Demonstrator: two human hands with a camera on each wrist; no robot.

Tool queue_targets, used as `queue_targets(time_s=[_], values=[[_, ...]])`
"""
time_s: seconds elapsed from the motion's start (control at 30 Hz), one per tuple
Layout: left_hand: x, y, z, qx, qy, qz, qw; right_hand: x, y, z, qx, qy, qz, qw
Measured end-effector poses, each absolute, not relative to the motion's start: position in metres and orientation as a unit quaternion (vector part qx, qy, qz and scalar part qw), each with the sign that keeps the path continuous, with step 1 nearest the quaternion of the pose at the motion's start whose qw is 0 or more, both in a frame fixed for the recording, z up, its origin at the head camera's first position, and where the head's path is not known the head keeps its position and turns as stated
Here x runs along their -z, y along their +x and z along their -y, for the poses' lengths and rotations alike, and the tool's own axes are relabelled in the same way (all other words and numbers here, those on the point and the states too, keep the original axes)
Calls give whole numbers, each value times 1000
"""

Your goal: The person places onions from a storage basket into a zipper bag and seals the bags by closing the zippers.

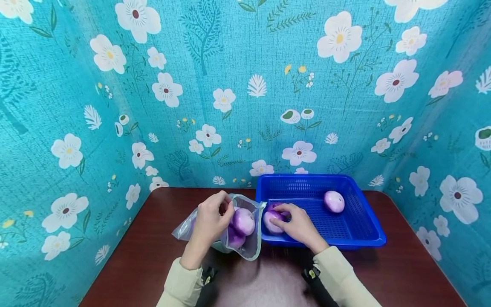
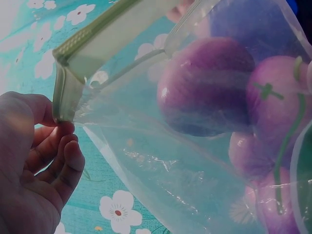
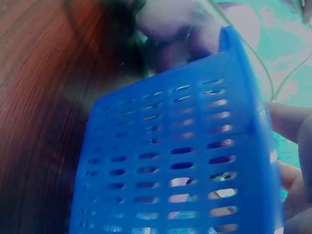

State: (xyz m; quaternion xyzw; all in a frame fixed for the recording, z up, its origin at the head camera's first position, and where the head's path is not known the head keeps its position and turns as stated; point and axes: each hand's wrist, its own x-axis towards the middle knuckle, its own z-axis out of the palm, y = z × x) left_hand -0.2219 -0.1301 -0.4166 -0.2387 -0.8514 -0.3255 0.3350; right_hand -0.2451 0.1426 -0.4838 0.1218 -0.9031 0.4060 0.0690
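A clear zip bag (image 1: pixel 245 249) lies on the dark wooden table (image 1: pixel 399 273), its mouth facing a blue basket (image 1: pixel 360 232). Inside it lie purple onions (image 1: pixel 243 221); through the plastic they show as purple onions (image 2: pixel 204 92) in the left wrist view. My left hand (image 1: pixel 212 218) pinches the bag's upper rim, the fingers (image 2: pixel 61 146) closed on the zip edge (image 2: pixel 78 58). My right hand (image 1: pixel 297 221) is inside the basket's left end, fingers curled over a purple onion (image 1: pixel 271 222). Another onion (image 1: pixel 334 201) sits alone at the basket's far side. The right wrist view shows the basket wall (image 3: pixel 170 161) up close.
Teal floral cloth (image 1: pixel 245 94) walls the table on three sides. The basket stands at the back right, touching the bag's mouth. Bare tabletop (image 1: pixel 126 256) lies to the left and in front.
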Motion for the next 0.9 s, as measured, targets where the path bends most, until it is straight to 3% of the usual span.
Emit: queue_targets(time_s=[0.37,0.6,0.9], values=[[417,-225,133,324,-242,847,346,445,-220,-128,-488,157,837,193],[418,-226,132,321,-240,849,344,435,-205,-113,-522,207,801,208],[416,-225,134,329,-239,851,333,443,-194,-91,-476,243,826,179]])
